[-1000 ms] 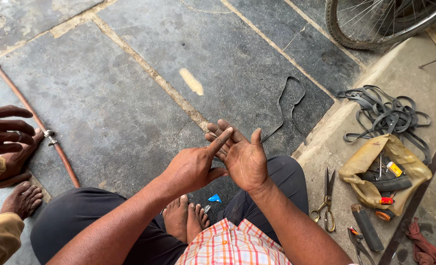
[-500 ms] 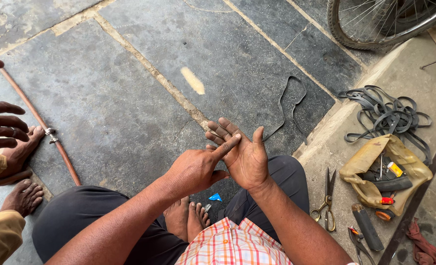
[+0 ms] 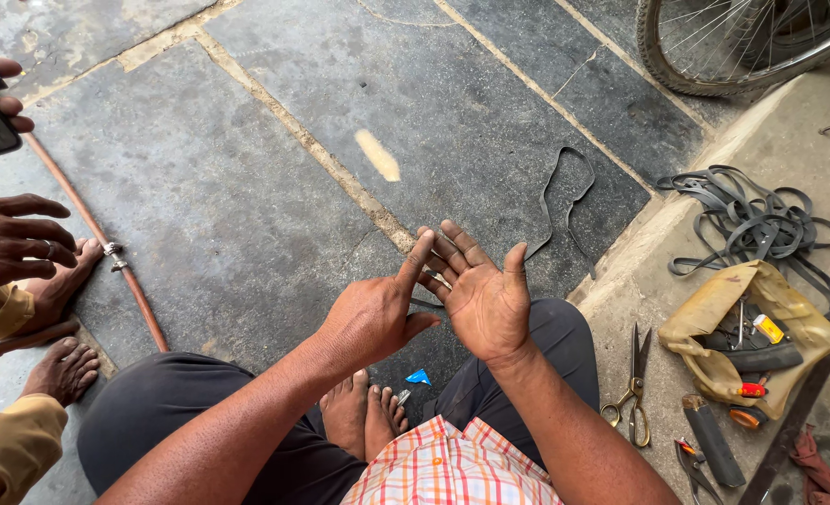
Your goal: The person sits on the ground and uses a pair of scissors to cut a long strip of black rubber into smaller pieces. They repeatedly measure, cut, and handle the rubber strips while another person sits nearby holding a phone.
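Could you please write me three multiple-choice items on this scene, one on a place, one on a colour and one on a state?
1. Where do the scissors lie?
A. on the pale slab beside the person's right leg
B. under the bicycle wheel
C. on the copper-coloured pipe

2. What colour is the small scrap on the floor by the person's feet?
A. red
B. blue
C. white

3. How is the right hand held?
A. clenched in a fist
B. flat on the floor
C. open, palm up, fingers spread

Answers:
1 A, since the scissors lie on the light stone next to the tool pouch.
2 B, since the scrap shows bright blue against the dark floor.
3 C, since the palm faces up while the left hand points its forefinger at the right hand's fingers.
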